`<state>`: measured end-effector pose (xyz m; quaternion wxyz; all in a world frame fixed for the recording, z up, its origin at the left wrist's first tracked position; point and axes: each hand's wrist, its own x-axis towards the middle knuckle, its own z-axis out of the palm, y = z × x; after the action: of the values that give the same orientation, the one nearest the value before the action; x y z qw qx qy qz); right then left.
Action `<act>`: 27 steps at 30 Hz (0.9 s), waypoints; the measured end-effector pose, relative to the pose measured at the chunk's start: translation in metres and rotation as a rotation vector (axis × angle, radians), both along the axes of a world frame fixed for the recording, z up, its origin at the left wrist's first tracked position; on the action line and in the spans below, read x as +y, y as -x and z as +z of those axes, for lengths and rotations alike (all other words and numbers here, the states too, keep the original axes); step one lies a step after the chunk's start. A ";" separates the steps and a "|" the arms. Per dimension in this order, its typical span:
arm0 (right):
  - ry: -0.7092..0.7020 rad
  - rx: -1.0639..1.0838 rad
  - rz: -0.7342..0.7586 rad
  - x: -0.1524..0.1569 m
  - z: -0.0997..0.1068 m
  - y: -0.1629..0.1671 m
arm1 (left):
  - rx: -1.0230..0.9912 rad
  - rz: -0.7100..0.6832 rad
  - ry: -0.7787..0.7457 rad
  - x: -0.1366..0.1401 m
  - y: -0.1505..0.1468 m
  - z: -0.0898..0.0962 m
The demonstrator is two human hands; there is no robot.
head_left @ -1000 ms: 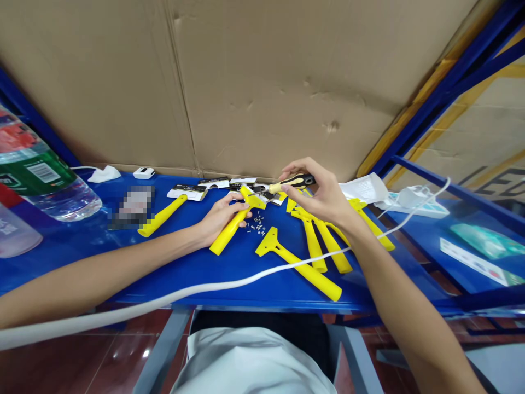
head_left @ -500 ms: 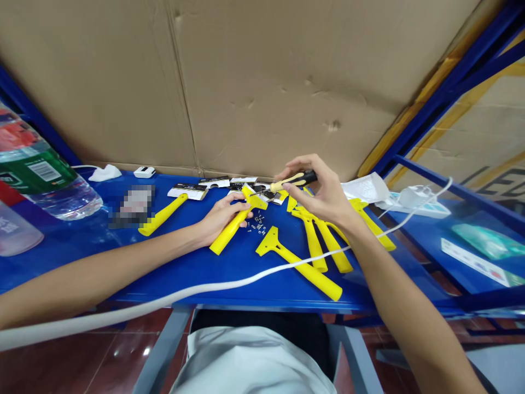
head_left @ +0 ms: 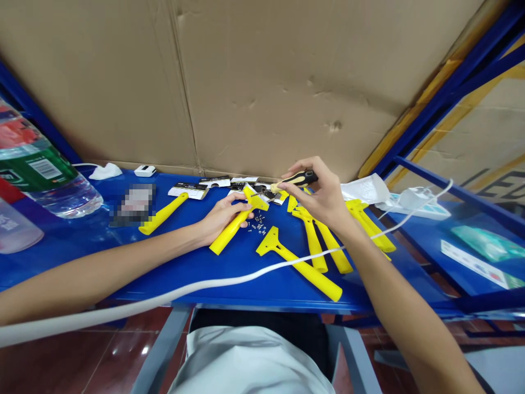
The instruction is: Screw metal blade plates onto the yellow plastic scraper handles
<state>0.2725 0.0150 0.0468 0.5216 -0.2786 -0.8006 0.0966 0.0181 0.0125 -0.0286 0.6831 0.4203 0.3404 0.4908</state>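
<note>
The left hand [head_left: 221, 216] lies on the blue desk [head_left: 229, 268] and is closed around the handle of a yellow scraper [head_left: 233, 225], which rests flat on the desk with its wide head pointing away from the person. The right hand [head_left: 324, 194] is raised a little above the desk, just to the right of the scraper head, and its fingers pinch a screwdriver [head_left: 293, 181] with a black and yellow handle; the metal tip points left and meets the top of the scraper head. Just in front of the held scraper, on the side toward the person, a small group of tiny screws [head_left: 257, 225] lies on the desk. Right of the screws one more yellow scraper [head_left: 299, 264] lies alone, and farther right of the held scraper several yellow scrapers [head_left: 328, 241] lie together, partly under the right wrist. A yellow handle [head_left: 163, 214] lies well to the left of the held scraper. Behind the scraper head, near the cardboard wall [head_left: 262, 82], some small black and white packs [head_left: 200, 187] are spread. A white cable [head_left: 205, 287] crosses the near edge of the desk, closer to the person than the held scraper. A water bottle [head_left: 36, 169] lies far to the left.
</note>
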 end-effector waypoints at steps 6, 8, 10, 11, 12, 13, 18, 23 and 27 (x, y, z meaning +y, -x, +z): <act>0.095 0.045 0.172 0.000 -0.003 0.003 | -0.014 0.006 0.001 0.000 0.000 0.001; 0.080 0.053 0.142 0.000 -0.004 0.003 | -0.016 0.008 0.011 -0.001 0.000 0.002; 0.020 0.042 0.073 0.000 -0.004 0.003 | -0.022 -0.001 0.016 -0.001 0.000 0.002; -0.009 0.040 0.065 0.000 -0.004 0.004 | -0.023 -0.005 0.016 -0.001 0.000 0.003; -0.028 0.039 0.083 0.000 -0.004 0.004 | -0.023 -0.007 0.015 0.000 0.000 0.003; -0.027 0.038 0.122 0.000 -0.004 0.004 | -0.025 -0.006 0.013 0.000 0.000 0.003; 0.011 0.073 0.117 0.000 -0.007 0.008 | -0.045 0.003 0.013 0.000 -0.001 0.003; -0.044 0.050 0.102 0.000 -0.007 0.008 | -0.031 0.009 0.007 0.000 -0.001 0.002; -0.015 0.032 0.124 0.000 -0.008 0.007 | -0.037 0.012 0.009 -0.001 0.000 0.004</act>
<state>0.2654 0.0154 0.0392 0.5294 -0.2227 -0.8087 0.1271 0.0185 0.0113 -0.0250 0.6881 0.4060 0.3323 0.5013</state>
